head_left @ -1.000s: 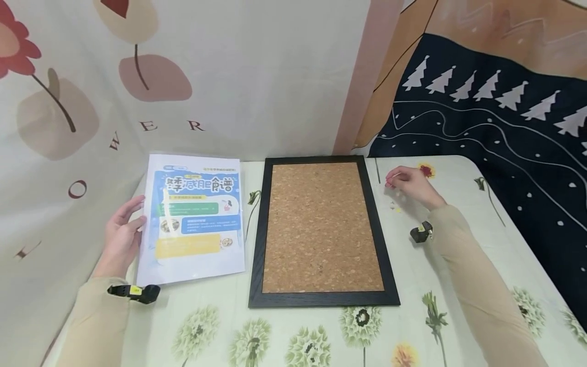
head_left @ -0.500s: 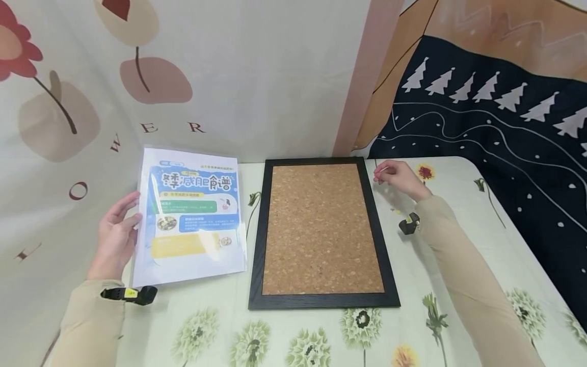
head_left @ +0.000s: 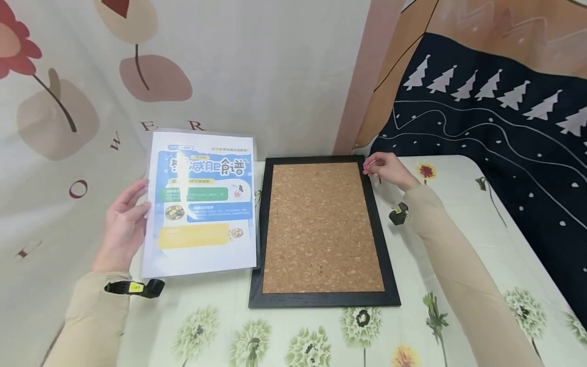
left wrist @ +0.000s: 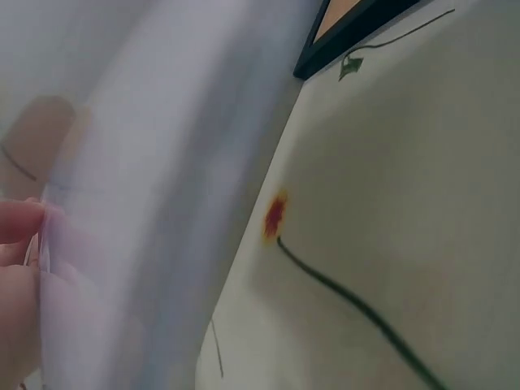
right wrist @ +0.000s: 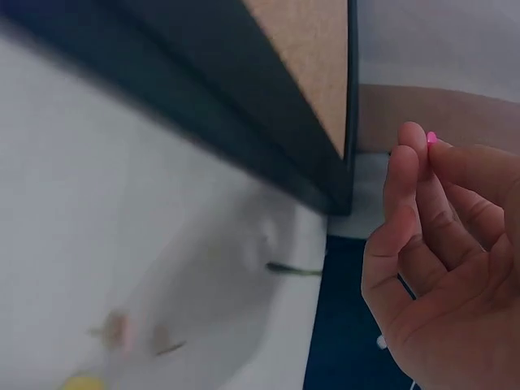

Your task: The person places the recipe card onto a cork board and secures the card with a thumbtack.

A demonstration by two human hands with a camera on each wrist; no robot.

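My left hand (head_left: 123, 224) grips the left edge of a printed poster (head_left: 202, 260) in a clear plastic cover, with Chinese lettering and blue, green and yellow blocks. The poster is raised, and its right edge overlaps the left side of a cork board (head_left: 323, 229) with a black frame. Beyond the board's top right corner, my right hand (head_left: 390, 169) pinches a tiny pink push pin (right wrist: 431, 139) between thumb and fingertips. Most of the pin is hidden by the fingers. In the left wrist view, the thumb and a finger hold the plastic edge.
A yellow pin (right wrist: 85, 383) and a blurred pinkish one (right wrist: 118, 329) lie on the table right of the board. The flower-print tablecloth (head_left: 220, 316) runs under everything. Printed cloth (head_left: 275, 76) hangs behind, and a dark tree-print cloth (head_left: 486, 132) is at the right.
My left hand has lifted the poster and brought it rightward over the board's left edge. My right hand has moved left and away from me to the board's top right corner, still pinching the pin.
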